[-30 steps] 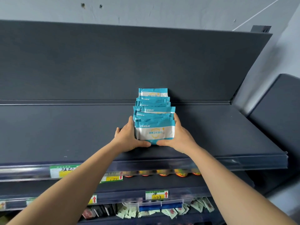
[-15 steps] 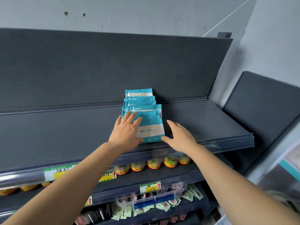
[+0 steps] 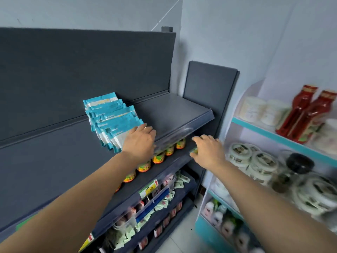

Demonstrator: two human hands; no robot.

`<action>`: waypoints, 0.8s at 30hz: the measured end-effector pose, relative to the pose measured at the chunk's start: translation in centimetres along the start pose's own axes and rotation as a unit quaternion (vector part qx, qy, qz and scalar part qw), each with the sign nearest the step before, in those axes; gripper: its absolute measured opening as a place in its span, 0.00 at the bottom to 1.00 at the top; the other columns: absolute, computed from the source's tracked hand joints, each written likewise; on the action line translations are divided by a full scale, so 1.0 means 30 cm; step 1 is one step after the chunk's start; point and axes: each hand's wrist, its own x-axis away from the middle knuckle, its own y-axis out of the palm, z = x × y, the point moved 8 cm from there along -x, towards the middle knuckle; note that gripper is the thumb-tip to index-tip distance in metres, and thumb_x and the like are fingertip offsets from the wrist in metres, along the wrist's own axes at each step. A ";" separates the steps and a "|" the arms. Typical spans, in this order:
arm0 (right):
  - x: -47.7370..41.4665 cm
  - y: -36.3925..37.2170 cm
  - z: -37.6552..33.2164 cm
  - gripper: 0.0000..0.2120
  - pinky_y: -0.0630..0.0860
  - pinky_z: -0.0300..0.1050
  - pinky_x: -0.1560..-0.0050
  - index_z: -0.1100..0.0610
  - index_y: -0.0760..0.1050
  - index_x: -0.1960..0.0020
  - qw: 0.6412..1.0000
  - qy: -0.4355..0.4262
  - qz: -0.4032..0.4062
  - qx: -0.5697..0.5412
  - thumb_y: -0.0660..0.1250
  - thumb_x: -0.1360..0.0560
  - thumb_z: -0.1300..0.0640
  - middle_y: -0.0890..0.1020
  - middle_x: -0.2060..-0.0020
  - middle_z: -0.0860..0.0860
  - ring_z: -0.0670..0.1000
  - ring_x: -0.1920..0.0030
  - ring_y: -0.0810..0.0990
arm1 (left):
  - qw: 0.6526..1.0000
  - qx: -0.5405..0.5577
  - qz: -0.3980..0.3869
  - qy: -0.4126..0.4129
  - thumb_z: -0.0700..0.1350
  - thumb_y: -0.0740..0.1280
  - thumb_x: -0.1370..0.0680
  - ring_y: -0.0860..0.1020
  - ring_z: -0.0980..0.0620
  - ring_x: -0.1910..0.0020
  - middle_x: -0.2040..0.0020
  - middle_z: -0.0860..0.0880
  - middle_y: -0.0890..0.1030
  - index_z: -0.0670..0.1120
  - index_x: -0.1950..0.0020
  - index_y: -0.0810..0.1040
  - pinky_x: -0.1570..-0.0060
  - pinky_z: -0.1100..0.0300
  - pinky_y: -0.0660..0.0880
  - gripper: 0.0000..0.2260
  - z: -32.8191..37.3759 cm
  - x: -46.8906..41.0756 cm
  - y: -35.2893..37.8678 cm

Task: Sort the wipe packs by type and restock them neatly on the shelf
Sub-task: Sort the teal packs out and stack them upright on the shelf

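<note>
A row of several teal-and-white wipe packs stands leaning on the dark top shelf, running from the back panel toward the front edge. My left hand lies with fingers straight against the front pack, covering its lower right part. My right hand hovers off the shelf's right front corner, away from the packs, fingers loosely bent and holding nothing I can make out.
Small orange-labelled jars line the shelf below, with sachets in a clear bin under that. To the right stands a white and teal rack with red bottles and round tubs.
My right hand has pulled away from the packs to the right and down. My left hand stays on the front pack. My view has swung to the right, bringing the side rack into sight.
</note>
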 end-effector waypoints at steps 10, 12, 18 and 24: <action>0.548 -0.010 0.377 0.22 0.70 0.50 0.42 0.52 0.70 0.34 0.982 0.176 -0.056 0.040 0.66 0.25 0.47 0.76 0.41 0.54 0.56 0.39 0.74 | 0.979 0.017 0.015 0.202 0.44 0.63 0.24 0.70 0.47 0.36 0.39 0.48 0.76 0.47 0.39 0.73 0.38 0.55 0.66 0.14 0.541 0.093 0.014; 0.671 -0.013 0.455 0.21 0.71 0.50 0.43 0.52 0.70 0.34 0.975 0.208 -0.066 0.047 0.66 0.25 0.48 0.76 0.41 0.53 0.56 0.40 0.74 | 0.972 0.014 0.007 0.234 0.45 0.63 0.24 0.70 0.47 0.36 0.39 0.49 0.76 0.47 0.40 0.73 0.39 0.54 0.67 0.13 0.674 0.123 0.021; 1.082 -0.037 0.664 0.21 0.70 0.51 0.41 0.49 0.69 0.32 0.955 0.278 -0.092 0.041 0.64 0.25 0.52 0.75 0.39 0.54 0.57 0.37 0.73 | 0.950 0.030 -0.017 0.312 0.44 0.62 0.24 0.71 0.47 0.38 0.38 0.48 0.75 0.47 0.37 0.73 0.41 0.54 0.69 0.15 1.093 0.291 0.016; 1.517 -0.035 0.858 0.17 0.70 0.51 0.44 0.53 0.71 0.36 0.929 0.344 -0.124 0.059 0.65 0.24 0.52 0.76 0.42 0.54 0.57 0.40 0.73 | 0.923 0.071 -0.026 0.376 0.43 0.64 0.25 0.73 0.47 0.40 0.41 0.47 0.78 0.45 0.39 0.75 0.44 0.53 0.71 0.14 1.489 0.543 -0.002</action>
